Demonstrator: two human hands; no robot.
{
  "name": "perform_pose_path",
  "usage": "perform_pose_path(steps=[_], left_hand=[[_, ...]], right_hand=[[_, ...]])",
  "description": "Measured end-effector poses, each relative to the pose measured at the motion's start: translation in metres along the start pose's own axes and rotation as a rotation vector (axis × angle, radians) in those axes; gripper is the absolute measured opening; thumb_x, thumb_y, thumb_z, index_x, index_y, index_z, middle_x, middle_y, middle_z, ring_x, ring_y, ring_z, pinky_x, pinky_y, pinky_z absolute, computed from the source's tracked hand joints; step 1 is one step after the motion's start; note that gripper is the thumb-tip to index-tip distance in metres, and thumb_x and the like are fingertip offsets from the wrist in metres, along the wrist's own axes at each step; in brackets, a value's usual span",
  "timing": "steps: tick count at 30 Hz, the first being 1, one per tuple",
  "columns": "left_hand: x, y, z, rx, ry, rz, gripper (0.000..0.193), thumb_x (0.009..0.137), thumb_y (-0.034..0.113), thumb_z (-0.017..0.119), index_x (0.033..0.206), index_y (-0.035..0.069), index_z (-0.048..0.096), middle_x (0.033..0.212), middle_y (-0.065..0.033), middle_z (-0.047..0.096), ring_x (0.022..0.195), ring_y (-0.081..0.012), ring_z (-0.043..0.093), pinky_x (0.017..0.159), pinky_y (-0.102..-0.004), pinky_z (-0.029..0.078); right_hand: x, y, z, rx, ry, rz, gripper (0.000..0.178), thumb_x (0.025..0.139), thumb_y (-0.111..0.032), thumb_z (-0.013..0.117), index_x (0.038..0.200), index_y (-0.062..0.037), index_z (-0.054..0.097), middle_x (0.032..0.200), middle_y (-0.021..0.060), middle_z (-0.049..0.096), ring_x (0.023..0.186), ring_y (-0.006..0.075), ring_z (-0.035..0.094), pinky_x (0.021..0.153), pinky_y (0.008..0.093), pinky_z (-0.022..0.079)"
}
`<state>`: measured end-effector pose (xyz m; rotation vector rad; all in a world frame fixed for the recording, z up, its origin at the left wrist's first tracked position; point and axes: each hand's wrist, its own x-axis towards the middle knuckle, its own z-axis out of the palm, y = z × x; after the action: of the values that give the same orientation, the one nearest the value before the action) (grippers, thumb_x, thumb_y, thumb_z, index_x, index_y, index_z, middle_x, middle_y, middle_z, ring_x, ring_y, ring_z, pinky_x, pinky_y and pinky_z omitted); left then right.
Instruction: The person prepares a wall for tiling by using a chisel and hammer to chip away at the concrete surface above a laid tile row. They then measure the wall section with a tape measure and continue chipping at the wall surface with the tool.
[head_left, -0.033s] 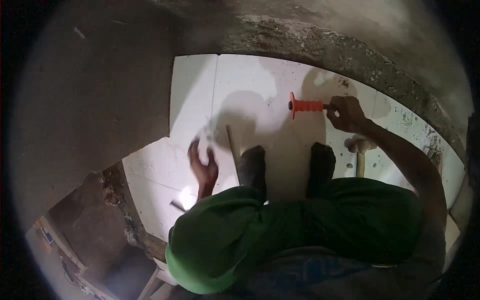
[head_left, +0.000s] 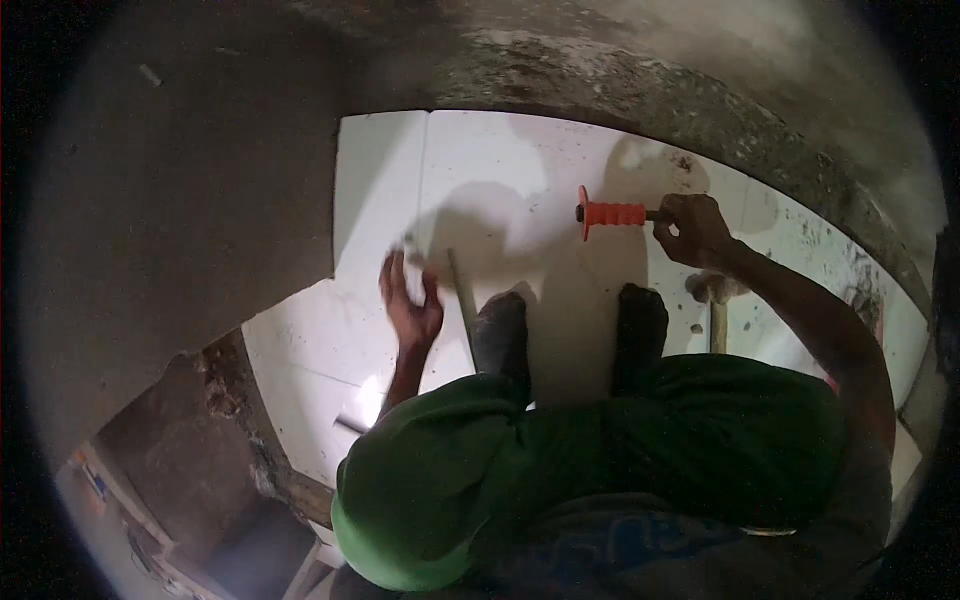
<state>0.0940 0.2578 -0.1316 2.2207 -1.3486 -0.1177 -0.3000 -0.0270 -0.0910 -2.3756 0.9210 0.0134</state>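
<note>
My right hand (head_left: 693,228) is closed round the metal shaft of a chisel (head_left: 615,214) with an orange ribbed grip and a round hand guard. The chisel is held over the white tiles (head_left: 480,150), its guard end pointing left. My left hand (head_left: 412,305) is over the tiles to the left, slightly blurred, fingers apart and nothing visible between them. Just past its fingertips is a small greyish spot or bit that I cannot make out. A long thin strip (head_left: 462,300) lies between that hand and my left foot.
A hammer (head_left: 719,325) with a wooden handle lies beyond my right knee. My feet (head_left: 640,325) stand on the tiles. A rough wall base (head_left: 660,85) borders the far side, a grey surface (head_left: 200,200) the left. A recess (head_left: 170,450) opens at lower left.
My left hand has moved slightly forward, away from my knee, and more of its forearm shows. The right hand and chisel stay almost in place.
</note>
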Motion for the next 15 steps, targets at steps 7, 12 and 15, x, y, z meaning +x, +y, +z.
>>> perform_pose_path(steps=[7,12,15], left_hand=[[0.139,0.108,0.178,0.116,-0.081,0.099,0.076,0.104,0.042,0.05,0.16,-0.001,0.021,0.168,-0.0263,0.015,0.158,-0.0421,0.006,0.126,-0.0568,0.008],[0.168,0.197,0.199,-0.415,-0.331,0.418,0.079,0.095,0.055,0.065,0.151,0.002,0.045,0.158,-0.0254,0.04,0.149,-0.0446,0.033,0.12,-0.0548,0.03],[0.142,0.226,0.123,-0.343,-1.118,0.439,0.078,0.09,0.064,0.066,0.139,0.005,0.056,0.125,-0.0258,0.065,0.121,-0.0404,0.062,0.105,-0.0499,0.048]], right_hand=[[-0.064,-0.021,-0.011,0.122,-0.087,0.284,0.014,0.082,-0.02,0.071,0.082,-0.0071,0.064,0.074,0.0132,0.066,0.067,0.0338,0.069,0.066,0.046,0.055],[-0.067,-0.015,0.021,0.096,-0.123,0.233,0.016,0.083,-0.026,0.07,0.088,-0.0111,0.067,0.08,0.0124,0.068,0.07,0.0348,0.069,0.069,0.0499,0.055],[-0.062,-0.016,0.023,0.113,-0.089,0.116,0.019,0.08,-0.024,0.071,0.085,-0.0077,0.063,0.078,0.0115,0.066,0.068,0.0336,0.067,0.065,0.0488,0.053]])
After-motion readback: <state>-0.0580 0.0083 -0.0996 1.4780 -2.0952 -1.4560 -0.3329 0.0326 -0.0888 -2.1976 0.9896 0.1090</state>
